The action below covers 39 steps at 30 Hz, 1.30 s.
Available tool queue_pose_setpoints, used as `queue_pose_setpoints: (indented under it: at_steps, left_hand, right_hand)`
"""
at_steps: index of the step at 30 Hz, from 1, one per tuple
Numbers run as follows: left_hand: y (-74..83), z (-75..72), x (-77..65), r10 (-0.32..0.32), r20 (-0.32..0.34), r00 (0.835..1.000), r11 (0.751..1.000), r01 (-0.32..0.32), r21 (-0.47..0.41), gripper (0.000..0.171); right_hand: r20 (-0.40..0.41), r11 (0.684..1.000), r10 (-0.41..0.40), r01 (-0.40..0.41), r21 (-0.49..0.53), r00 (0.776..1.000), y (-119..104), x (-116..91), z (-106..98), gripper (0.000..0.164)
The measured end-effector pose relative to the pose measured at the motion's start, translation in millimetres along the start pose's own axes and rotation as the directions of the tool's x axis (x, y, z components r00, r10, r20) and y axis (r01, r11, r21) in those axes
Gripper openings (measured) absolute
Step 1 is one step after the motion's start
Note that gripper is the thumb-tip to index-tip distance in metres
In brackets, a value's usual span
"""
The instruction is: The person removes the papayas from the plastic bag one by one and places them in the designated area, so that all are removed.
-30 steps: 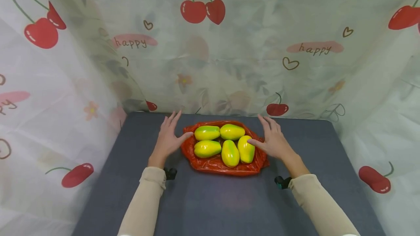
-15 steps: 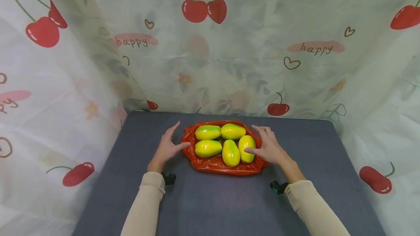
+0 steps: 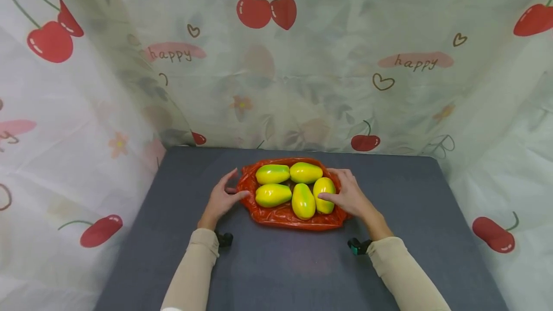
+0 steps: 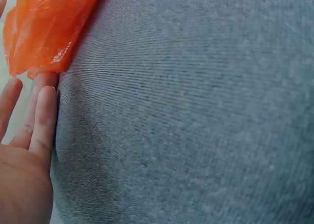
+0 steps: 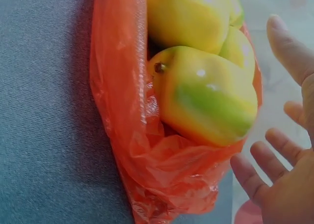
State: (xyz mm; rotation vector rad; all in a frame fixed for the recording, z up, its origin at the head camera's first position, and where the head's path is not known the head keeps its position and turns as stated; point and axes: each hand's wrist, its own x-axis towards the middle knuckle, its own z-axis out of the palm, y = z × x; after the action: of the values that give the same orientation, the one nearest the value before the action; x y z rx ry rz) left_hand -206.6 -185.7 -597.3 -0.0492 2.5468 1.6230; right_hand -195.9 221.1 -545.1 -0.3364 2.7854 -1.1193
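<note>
A red plastic bag (image 3: 282, 222) lies on the table with its mouth rolled open. In it are several glossy yellow-green papaya-like fruits (image 3: 303, 201). My left hand (image 3: 222, 203) is at the bag's left end, thumb over the rim; in the left wrist view, its straight fingertips (image 4: 46, 94) meet the bag's crumpled edge. At the other end is my right hand (image 3: 352, 197), its thumb overlapping the rightmost fruit (image 3: 324, 195) in the head view. From the right wrist, its spread fingers (image 5: 267, 160) show beside the bag, loosely bent and gripping nothing.
The bag sits toward the back of a dark grey table (image 3: 298, 272). Behind and at both sides hangs a pale curtain (image 3: 285, 76) printed with cherries. Small black devices (image 3: 224, 240) are strapped at both wrists.
Both hands have come lower and closer to the bag's two ends, the right one moving leftward. Their raised fingers have dropped toward its sides. The bag and fruits stay in place.
</note>
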Motion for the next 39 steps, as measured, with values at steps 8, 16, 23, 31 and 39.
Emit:
queue_pose_setpoints:
  at_steps: [8, 16, 23, 31, 39]
  left_hand:
    - [-12.3, 5.3, 4.1, -0.026, -0.043, 0.999, 0.999, 0.024, -0.047, 0.085]
    - [-14.2, 6.4, 5.1, -0.052, -0.058, 0.997, 0.998, 0.05, -0.047, 0.075]
    - [-15.2, 6.1, 4.1, -0.068, -0.065, 0.996, 0.997, 0.065, -0.047, 0.059]
    - [-17.9, 6.0, 3.8, -0.078, -0.06, 0.995, 0.996, 0.076, -0.037, 0.059]
    - [-18.7, 5.7, 4.2, -0.079, -0.065, 0.995, 0.996, 0.077, -0.032, 0.056]
  right_hand:
    - [0.005, 0.998, 0.058, -0.058, 0.017, 0.998, 1, 1, 9, 0.092]
    - [0.008, 0.997, 0.074, -0.074, -0.001, 0.997, 2, 2, 18, 0.085]
    - [0.034, 0.994, 0.101, -0.099, -0.033, 0.994, 5, 1, 22, 0.089]
    - [0.033, 0.995, 0.081, -0.079, -0.068, 0.996, 4, 3, 24, 0.088]
    - [0.009, 0.997, 0.073, -0.073, -0.018, 0.997, 3, 3, 20, 0.087]
